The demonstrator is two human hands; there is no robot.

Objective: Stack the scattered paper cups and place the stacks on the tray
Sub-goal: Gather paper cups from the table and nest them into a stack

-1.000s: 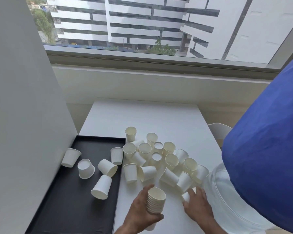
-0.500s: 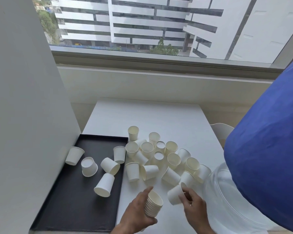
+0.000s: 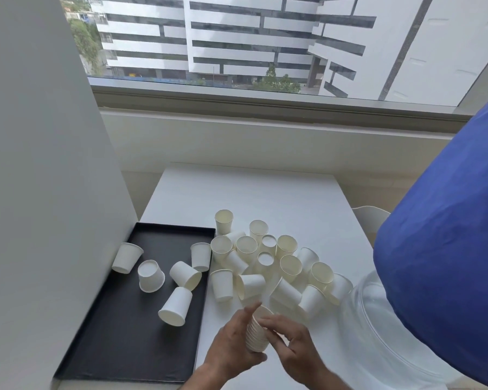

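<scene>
Fingers [image 3: 248, 313] hold stack [image 3: 256, 334] (loose cups [image 3: 276, 266] crowd beyond).

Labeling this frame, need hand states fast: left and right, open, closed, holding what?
Left hand: closed around the stack of nested cups.
Right hand: fingers curled against the same stack, on its right side.
</scene>
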